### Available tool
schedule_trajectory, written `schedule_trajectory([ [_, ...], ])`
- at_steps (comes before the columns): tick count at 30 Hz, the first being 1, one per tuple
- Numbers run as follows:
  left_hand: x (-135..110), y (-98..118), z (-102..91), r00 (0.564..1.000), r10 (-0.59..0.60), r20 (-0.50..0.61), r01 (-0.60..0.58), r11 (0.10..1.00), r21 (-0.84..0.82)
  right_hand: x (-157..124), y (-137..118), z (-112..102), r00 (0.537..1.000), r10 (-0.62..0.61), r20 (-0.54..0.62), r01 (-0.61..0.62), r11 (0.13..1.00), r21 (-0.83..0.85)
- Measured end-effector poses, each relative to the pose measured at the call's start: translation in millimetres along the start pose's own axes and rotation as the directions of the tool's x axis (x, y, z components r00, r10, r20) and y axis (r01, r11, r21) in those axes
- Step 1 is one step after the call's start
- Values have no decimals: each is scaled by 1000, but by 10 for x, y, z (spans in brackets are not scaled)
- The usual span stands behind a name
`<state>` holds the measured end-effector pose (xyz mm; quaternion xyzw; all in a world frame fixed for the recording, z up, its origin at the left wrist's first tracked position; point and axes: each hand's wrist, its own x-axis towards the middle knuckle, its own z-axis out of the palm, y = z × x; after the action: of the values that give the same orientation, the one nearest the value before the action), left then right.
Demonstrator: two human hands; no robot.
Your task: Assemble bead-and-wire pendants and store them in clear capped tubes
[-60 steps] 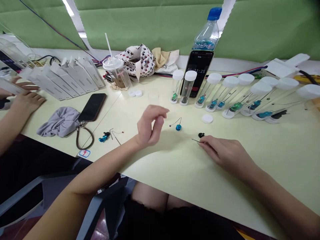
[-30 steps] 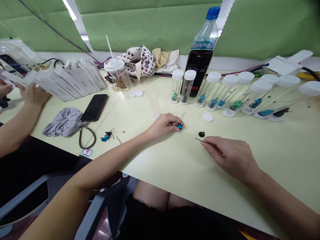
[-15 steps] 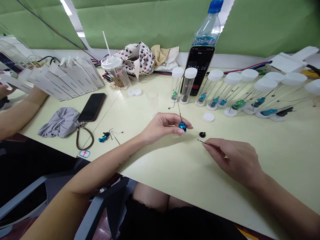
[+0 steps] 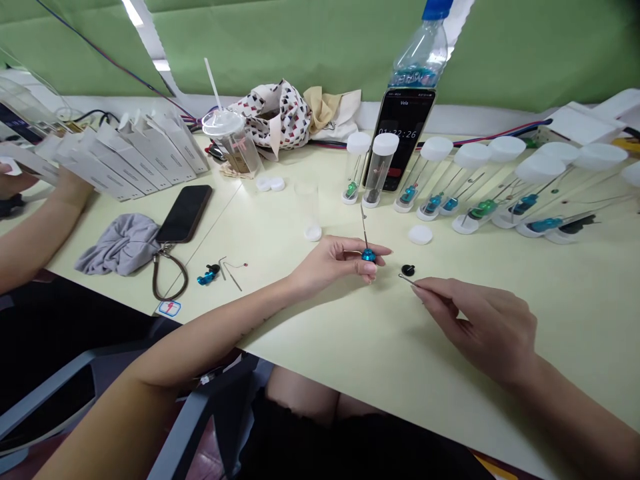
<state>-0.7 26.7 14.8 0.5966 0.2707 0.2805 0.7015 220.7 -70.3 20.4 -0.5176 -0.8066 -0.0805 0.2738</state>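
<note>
Over a pale table point(image 4: 350, 350), two pinches on small metal parts

Near the middle of the table, the left hand point(image 4: 333, 263) pinched a shiny blue piece point(image 4: 369, 256) between thumb and forefinger, its lower part hidden by the thumb. A thin wire point(image 4: 365, 231) rose almost upright from its top; how the far end was shaped was too small to make out.

To the right, the right hand point(image 4: 483, 327) had thumb and forefinger pressed together on a slim metal rod point(image 4: 407, 279). Only the looped end and a short length of shaft showed — the rest lay inside the grip. A small black piece point(image 4: 409, 270) lay on the table just beside the loop, between the hands. Behind it lay a white disc point(image 4: 420, 234).

Beyond the left hand stood a clear tube point(image 4: 306, 200), its walls barely visible against the table. Farther right, capped tubes point(image 4: 473, 157) held blue and green parts, several overlapping, the last cut off by the edge. A phone point(image 4: 403, 130), partly covered by tubes, leaned before a bottle point(image 4: 419, 57) whose cap ran out of view. At far left, another person's hand point(image 4: 13, 180) was cut off too — what it held was hard to tell.
</note>
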Motion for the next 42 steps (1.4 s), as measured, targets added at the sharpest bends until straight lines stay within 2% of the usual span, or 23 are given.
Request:
schedule_trajectory([
  [6, 1, 10, 19, 999, -2, 40, 2, 1000, -4, 0, 2, 24, 1000, 25, -18, -25, 1000, -8],
  [10, -1, -6, 49, 997, -50, 65, 50, 999, -2, -15, 11, 24, 999, 32, -27, -32, 999, -7],
  [15, -29, 14, 100, 994, -72, 78, 79, 992, -97, -42, 24, 35, 998, 46, -31, -47, 999, -20],
  [22, -35, -10, 112, 996, -55, 66, 65, 986, -157, -50, 12, 29, 995, 29, -96, -34, 998, -53],
  [27, -35, -23, 121, 992, -102, 67, 113, 975, -189, -35, 15, 54, 983, -62, -171, 51, 996, -67],
  [33, -30, -35, 142, 993, -87, 81, 104, 967, -231, -29, 38, 43, 973, -163, -161, 154, 986, -66],
  [42, -25, -57, 155, 994, -73, 84, 92, 964, -248, -39, 41, 26, 968, -207, -144, 200, 978, -63],
])
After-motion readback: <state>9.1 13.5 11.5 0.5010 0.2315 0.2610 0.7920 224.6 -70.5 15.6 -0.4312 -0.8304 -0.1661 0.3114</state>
